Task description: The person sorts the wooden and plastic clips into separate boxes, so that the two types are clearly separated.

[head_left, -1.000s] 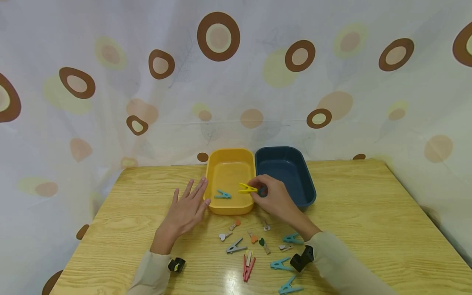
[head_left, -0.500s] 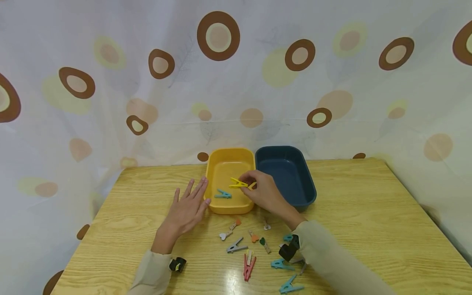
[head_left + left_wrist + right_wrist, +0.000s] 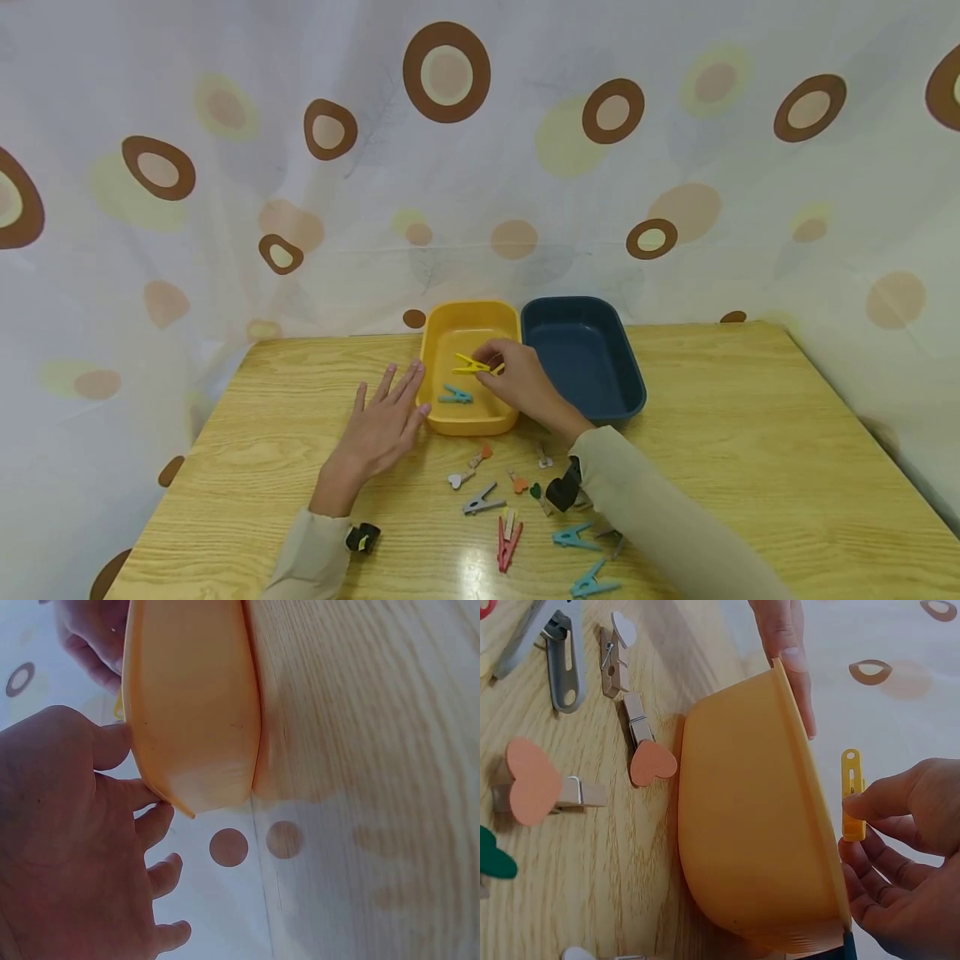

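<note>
Over the yellow bin, my right hand pinches a yellow clothespin between thumb and fingers. The right wrist view shows this clothespin just past the bin's rim, held by the hand. A light blue clothespin lies inside the bin. My left hand has its fingers spread and touches the bin's left rim. In the left wrist view that hand has thumb and a finger against the rim of the bin.
A dark blue bin stands right beside the yellow one. In front lie several small wooden pegs with hearts, a grey clothespin, a red clothespin and light blue clothespins, some partly behind the right wrist. A patterned cloth hangs behind the table.
My right hand has moved left with the yellow clothespin, from the edge between the bins to over the yellow bin. My left hand has stayed at the rim.
</note>
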Demonstrator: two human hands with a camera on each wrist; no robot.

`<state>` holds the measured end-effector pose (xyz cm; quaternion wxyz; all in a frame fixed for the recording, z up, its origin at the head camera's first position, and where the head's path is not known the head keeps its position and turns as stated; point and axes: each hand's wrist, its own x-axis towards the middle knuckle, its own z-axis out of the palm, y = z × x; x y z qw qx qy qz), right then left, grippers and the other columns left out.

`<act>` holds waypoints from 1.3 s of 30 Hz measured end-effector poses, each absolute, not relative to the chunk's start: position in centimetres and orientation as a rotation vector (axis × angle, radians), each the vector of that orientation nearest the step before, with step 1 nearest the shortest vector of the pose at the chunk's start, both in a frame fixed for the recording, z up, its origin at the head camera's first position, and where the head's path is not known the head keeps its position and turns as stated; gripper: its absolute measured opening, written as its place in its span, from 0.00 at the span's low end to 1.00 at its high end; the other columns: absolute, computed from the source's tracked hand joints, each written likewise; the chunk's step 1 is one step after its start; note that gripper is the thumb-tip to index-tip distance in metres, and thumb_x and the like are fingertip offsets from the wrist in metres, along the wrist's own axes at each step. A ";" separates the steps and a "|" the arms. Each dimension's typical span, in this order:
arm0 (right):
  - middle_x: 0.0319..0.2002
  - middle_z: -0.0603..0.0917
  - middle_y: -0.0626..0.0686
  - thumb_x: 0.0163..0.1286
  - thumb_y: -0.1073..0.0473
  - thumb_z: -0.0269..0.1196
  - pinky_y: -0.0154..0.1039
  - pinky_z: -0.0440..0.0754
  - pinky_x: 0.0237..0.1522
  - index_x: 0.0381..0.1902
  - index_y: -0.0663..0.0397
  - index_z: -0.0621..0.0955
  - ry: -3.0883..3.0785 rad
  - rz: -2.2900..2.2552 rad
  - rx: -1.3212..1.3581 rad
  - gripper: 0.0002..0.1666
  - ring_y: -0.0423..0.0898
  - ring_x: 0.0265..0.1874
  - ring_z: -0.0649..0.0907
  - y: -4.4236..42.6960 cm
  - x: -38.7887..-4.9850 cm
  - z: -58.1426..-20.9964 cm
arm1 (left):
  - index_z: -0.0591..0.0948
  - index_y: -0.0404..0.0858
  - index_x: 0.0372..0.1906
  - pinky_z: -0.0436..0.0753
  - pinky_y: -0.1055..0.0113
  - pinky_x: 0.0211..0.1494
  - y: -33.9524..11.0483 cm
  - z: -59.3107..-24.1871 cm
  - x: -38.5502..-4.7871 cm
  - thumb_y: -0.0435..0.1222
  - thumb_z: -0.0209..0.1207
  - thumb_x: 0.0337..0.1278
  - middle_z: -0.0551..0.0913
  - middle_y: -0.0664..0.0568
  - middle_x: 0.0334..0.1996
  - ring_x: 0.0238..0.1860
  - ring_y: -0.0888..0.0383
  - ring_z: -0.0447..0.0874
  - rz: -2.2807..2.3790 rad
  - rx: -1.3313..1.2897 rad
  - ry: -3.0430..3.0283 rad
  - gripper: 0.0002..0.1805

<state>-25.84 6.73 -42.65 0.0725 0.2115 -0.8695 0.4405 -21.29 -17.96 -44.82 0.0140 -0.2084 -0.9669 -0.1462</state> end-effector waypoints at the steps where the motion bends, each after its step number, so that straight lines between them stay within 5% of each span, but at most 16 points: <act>1: 0.42 0.86 0.56 0.67 0.68 0.70 0.45 0.85 0.45 0.47 0.63 0.85 -2.616 1.321 0.634 0.11 0.51 0.40 0.85 6.6 -26.1 -42.7 | 0.51 0.41 0.83 0.43 0.30 0.76 -18.0 -44.8 -21.3 0.52 0.37 0.84 0.48 0.51 0.83 0.82 0.46 0.38 -0.455 -0.647 -3.012 0.34; 39: 0.43 0.86 0.60 0.66 0.71 0.69 0.46 0.84 0.49 0.47 0.67 0.85 -2.781 1.276 0.547 0.11 0.54 0.42 0.85 3.3 -29.7 -44.6 | 0.50 0.43 0.84 0.43 0.31 0.76 -18.2 -44.8 -21.5 0.54 0.35 0.84 0.48 0.53 0.83 0.82 0.44 0.42 -0.413 -0.636 -3.036 0.35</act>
